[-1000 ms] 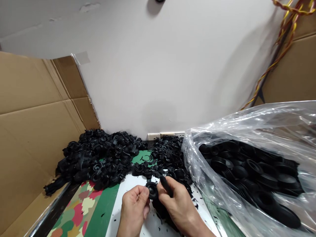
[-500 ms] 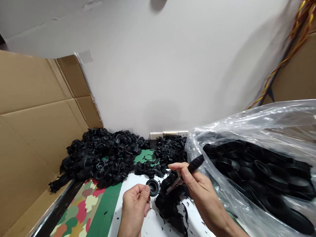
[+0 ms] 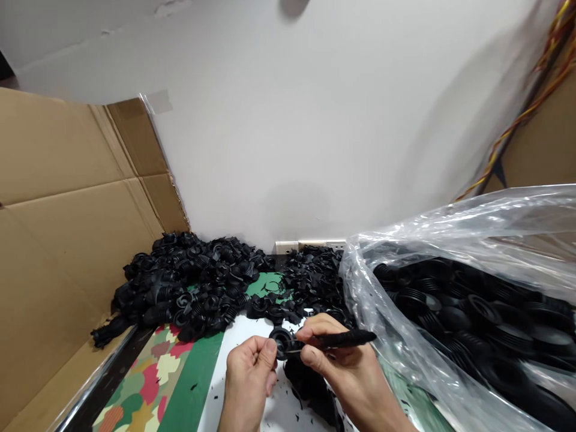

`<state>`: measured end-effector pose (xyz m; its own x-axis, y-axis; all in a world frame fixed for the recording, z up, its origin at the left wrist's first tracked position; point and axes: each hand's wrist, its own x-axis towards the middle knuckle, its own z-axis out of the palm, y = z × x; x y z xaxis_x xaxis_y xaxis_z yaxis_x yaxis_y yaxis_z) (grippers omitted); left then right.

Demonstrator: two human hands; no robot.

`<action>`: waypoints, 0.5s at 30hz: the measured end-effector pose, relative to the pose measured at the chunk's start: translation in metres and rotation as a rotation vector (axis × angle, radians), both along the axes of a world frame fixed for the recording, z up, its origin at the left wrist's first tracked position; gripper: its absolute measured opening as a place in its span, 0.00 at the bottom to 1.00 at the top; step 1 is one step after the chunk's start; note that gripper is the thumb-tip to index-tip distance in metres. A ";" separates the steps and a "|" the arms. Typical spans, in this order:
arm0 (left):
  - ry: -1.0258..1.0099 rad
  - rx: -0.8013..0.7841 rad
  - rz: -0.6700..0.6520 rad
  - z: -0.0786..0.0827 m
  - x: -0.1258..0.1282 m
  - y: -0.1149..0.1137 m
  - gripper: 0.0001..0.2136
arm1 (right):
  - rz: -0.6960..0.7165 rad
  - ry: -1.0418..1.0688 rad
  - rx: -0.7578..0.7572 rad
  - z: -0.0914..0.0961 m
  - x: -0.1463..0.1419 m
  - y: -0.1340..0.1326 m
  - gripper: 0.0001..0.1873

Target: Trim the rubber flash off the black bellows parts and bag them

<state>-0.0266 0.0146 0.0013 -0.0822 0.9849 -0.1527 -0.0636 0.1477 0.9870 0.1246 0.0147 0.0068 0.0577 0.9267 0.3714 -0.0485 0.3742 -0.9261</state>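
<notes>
I am watching 1 black rubber ring (image 3: pixel 279 344) from afar: the left hand (image 3: pixel 249 379) is pinching its left rim; the right hand (image 3: pixel 348 367) is gripping a dark-handled tool (image 3: pixel 348 339), which is lying crosswise, pointing leftward at the ring.

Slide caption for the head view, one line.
Left hand holds a black ring; right hand holds a black-handled tool.
</notes>
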 end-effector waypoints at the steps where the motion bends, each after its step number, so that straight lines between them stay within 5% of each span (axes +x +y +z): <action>1: -0.003 -0.002 -0.001 0.000 0.000 0.000 0.23 | -0.014 -0.004 -0.013 -0.001 -0.001 0.000 0.07; 15: 0.043 0.044 -0.038 -0.004 0.000 -0.002 0.23 | 0.049 0.123 -0.183 -0.012 -0.007 0.001 0.10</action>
<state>-0.0263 0.0123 -0.0025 -0.0499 0.9931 -0.1062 -0.0162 0.1055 0.9943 0.1177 0.0156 -0.0050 0.0452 0.9808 0.1896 -0.1794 0.1947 -0.9643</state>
